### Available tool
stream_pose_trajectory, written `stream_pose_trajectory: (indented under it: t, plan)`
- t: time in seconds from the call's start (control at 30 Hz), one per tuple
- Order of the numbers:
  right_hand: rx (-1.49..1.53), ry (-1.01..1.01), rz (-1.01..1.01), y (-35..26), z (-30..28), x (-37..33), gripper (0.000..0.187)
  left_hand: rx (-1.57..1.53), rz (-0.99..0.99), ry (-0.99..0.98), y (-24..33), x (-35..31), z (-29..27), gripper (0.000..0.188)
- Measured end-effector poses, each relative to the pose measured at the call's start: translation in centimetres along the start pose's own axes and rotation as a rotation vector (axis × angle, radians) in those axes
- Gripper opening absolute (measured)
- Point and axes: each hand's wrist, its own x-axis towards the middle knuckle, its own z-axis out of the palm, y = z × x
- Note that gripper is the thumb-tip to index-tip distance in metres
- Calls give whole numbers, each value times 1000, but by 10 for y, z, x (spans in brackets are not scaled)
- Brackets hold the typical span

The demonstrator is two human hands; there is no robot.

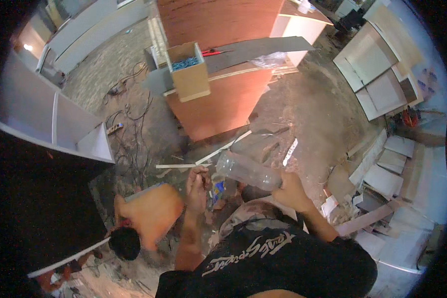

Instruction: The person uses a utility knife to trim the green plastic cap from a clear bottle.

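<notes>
My right hand [289, 191] grips one end of a clear plastic bottle [246, 170]. The bottle lies nearly level in front of my body, its other end pointing left. I cannot see any liquid in it. My left hand [198, 182] is raised just left of the bottle's free end, apart from it. Its fingers are curled together, and whatever they may hold is too small to make out. Below the bottle, a blue and yellow packet [218, 190] lies on the floor.
A person in an orange shirt [156, 211] crouches at my lower left. Ahead stands a reddish-brown wooden panel unit [218, 107] bearing a cardboard box [191, 79] of blue pieces. Cables [134, 119] and white strips [233, 143] litter the floor. Board offcuts [385, 174] lie to the right.
</notes>
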Motion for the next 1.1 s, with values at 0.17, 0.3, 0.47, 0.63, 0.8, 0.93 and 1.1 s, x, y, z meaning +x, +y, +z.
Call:
stream_pose_trajectory:
  t: [0.17, 0.3, 0.47, 0.63, 0.8, 0.93, 1.1]
  plan:
    - [139, -27, 115, 64, -18, -8, 44, 358, -68, -95, -30, 54, 65, 19]
    - [175, -81, 154, 132, -51, -2, 39, 1031, 473, -150, -33, 205, 161, 42]
    - [-81, -47, 116, 233, -114, 13, 33, 1716, 875, 232, -51, 460, 121, 55]
    - [-113, 221, 442, 364, -206, -38, 43, 1805, 716, 419, -86, 510, 67, 50]
    - [16, 377, 670, 434, -262, -63, 45, 1573, 469, 200, -106, 506, 109, 53]
    - [-104, 240, 551, 466, -292, -5, 45, 1631, 687, 71, -114, 484, 158, 39]
    - [-89, 215, 260, 490, -334, 110, 42, 1739, 666, 123, -125, 449, 210, 31]
